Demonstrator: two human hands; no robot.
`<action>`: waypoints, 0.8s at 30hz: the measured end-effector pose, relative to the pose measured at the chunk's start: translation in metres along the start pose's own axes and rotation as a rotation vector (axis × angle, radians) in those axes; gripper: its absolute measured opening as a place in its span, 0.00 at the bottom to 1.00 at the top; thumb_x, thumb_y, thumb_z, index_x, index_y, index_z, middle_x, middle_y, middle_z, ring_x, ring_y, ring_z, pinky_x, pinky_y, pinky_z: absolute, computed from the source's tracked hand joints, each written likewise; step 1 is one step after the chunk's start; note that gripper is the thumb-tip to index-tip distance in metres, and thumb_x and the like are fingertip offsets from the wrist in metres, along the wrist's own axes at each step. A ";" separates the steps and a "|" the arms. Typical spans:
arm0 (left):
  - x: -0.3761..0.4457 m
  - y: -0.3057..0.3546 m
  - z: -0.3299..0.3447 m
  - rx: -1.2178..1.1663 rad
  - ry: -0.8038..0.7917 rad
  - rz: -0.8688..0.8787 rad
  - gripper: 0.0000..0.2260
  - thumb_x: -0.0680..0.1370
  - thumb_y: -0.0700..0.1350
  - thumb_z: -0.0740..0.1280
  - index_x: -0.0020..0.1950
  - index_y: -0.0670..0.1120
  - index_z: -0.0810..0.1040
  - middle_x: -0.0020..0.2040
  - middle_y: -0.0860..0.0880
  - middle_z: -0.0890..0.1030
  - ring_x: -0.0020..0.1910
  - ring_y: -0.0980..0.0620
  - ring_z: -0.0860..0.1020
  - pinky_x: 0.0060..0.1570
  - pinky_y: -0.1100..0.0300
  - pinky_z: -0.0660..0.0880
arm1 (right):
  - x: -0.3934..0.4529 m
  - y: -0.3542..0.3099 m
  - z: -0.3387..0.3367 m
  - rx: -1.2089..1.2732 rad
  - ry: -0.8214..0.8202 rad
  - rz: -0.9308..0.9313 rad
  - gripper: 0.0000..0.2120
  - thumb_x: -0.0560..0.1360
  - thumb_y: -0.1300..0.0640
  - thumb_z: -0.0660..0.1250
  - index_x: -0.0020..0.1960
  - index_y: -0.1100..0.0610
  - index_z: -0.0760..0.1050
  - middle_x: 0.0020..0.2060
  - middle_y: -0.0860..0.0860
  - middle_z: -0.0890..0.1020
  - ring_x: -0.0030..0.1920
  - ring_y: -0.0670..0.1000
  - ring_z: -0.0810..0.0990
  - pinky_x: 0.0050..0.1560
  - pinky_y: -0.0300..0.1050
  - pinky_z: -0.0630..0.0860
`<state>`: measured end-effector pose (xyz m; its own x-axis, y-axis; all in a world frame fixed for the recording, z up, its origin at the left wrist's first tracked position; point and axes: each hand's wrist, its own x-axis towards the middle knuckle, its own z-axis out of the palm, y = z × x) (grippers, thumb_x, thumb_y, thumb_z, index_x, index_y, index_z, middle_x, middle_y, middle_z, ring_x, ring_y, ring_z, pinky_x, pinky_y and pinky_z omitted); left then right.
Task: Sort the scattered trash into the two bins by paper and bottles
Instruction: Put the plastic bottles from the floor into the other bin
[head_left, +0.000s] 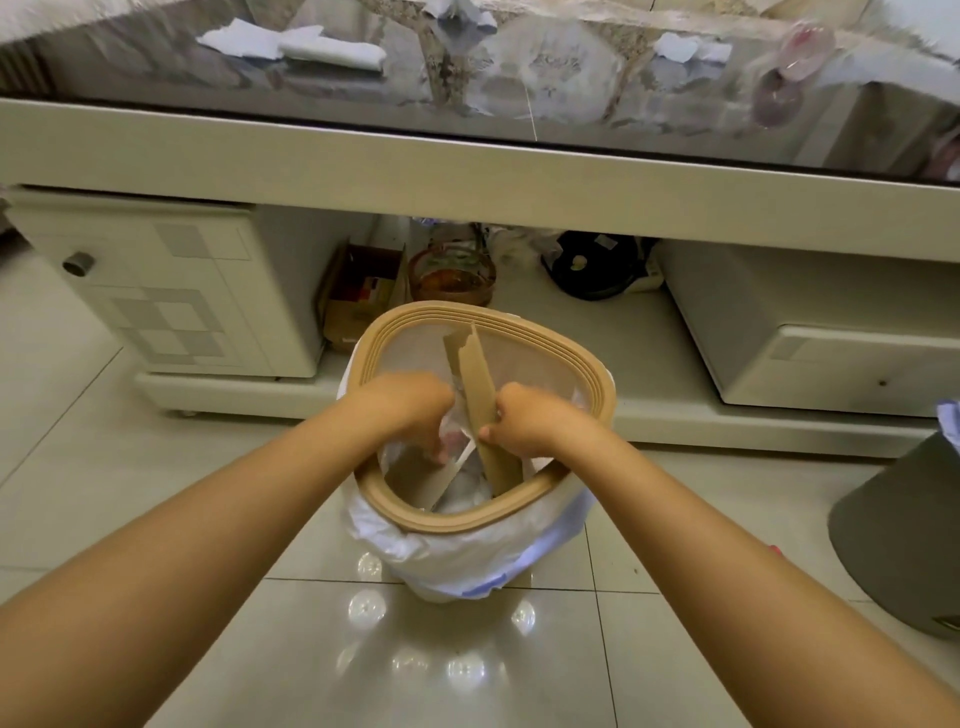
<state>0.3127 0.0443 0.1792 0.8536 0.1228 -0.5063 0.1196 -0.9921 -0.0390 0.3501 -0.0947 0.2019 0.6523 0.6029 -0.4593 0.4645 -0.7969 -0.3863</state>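
Note:
A bin with a tan rim (571, 358) and a white liner bag stands on the floor in front of me. My right hand (524, 421) grips a long strip of brown cardboard (475, 384) that sticks up out of the bin. My left hand (415, 410) reaches down inside the bin with its fingers curled among white paper; what it holds is hidden. White paper scraps (311, 44) lie on the glass table top at the back left, more white scraps (685, 47) lie at the back right, and a clear bottle (795, 57) lies at the far right.
A dark grey bin (904, 535) stands on the floor at the right edge. The low table (467, 171) spans the view; its lower shelf holds a cardboard box (358, 296), a glass bowl (452, 275) and a black appliance (592, 265). Glossy floor tiles surround the bins.

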 end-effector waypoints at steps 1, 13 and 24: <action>0.003 0.004 0.005 0.003 -0.077 0.023 0.20 0.74 0.55 0.70 0.61 0.46 0.76 0.56 0.46 0.79 0.53 0.46 0.77 0.50 0.57 0.70 | 0.000 0.000 0.002 -0.071 -0.014 0.033 0.10 0.78 0.51 0.62 0.48 0.58 0.73 0.44 0.54 0.79 0.48 0.55 0.77 0.51 0.49 0.72; -0.008 0.036 -0.048 0.141 0.182 0.031 0.10 0.76 0.53 0.68 0.51 0.48 0.79 0.42 0.52 0.77 0.45 0.50 0.77 0.44 0.57 0.71 | -0.033 0.043 0.001 -0.060 0.592 -0.253 0.17 0.76 0.48 0.65 0.63 0.50 0.76 0.64 0.50 0.74 0.65 0.52 0.70 0.65 0.49 0.66; -0.010 0.169 -0.094 0.116 0.692 0.168 0.11 0.78 0.52 0.60 0.51 0.48 0.79 0.46 0.47 0.81 0.44 0.44 0.78 0.39 0.56 0.66 | -0.103 0.144 0.003 -0.249 0.729 -0.390 0.18 0.74 0.54 0.65 0.63 0.54 0.74 0.59 0.52 0.77 0.60 0.54 0.74 0.61 0.52 0.71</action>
<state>0.3722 -0.1218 0.2582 0.9858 -0.0807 0.1472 -0.0634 -0.9909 -0.1188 0.3483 -0.2718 0.1913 0.6006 0.7278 0.3309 0.7975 -0.5747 -0.1835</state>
